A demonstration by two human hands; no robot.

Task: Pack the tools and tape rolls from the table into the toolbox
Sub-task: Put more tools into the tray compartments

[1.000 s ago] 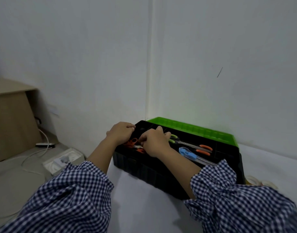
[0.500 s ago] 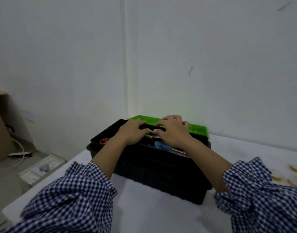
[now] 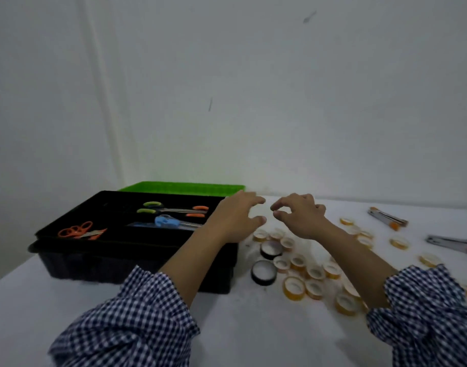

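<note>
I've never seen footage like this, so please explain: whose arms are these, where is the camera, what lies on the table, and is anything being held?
There is no machine. A person wears one camera on the head, looking forward and down, so the checked sleeves and arms are their own. The left hand and right hand hover above the white table, fingers loosely curled, holding nothing. At left stands an open black toolbox with a green lid behind it. Its tray holds orange scissors, green-handled scissors and a blue-handled tool. Beside it lie two black tape rolls and many small yellow tape rolls, with two metal tools farther right.
</note>
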